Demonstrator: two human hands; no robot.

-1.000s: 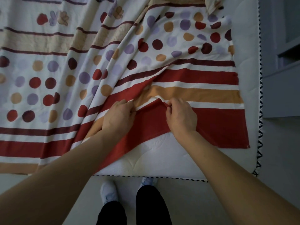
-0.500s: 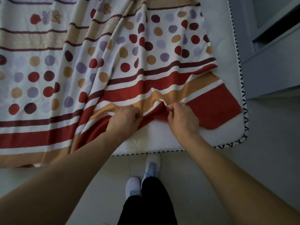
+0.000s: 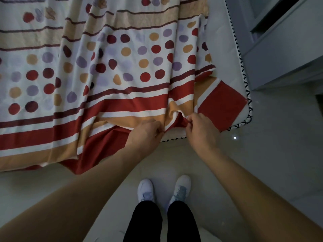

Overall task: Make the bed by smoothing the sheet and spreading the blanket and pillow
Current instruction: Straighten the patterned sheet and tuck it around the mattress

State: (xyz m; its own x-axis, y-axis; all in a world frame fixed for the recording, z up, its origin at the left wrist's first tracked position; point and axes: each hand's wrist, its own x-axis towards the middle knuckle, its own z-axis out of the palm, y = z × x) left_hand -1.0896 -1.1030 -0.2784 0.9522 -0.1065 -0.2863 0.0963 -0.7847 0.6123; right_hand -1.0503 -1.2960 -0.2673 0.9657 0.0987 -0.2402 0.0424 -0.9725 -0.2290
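A white sheet (image 3: 122, 70) with red, orange and lilac dots and red and orange stripes covers most of the white mattress (image 3: 225, 55). It lies in long folds, and its red hem hangs over the near edge at the left. My left hand (image 3: 145, 133) pinches the red hem at the mattress's near edge. My right hand (image 3: 201, 128) pinches the same hem a little to the right. A small ridge of cloth rises between the two hands. The sheet's red corner (image 3: 222, 105) lies flat near the mattress's right corner. No pillow is in view.
The mattress has a black zigzag trim (image 3: 244, 70) along its right and near edges. A grey cabinet (image 3: 286, 49) stands close to the right of the bed. I stand on a pale glossy floor (image 3: 272, 151), my white shoes (image 3: 164, 189) just short of the bed.
Both hands have pulled the hem toward me, from the bare mattress top to its near edge. The sheet's left part now hangs over the edge and the view has backed away.
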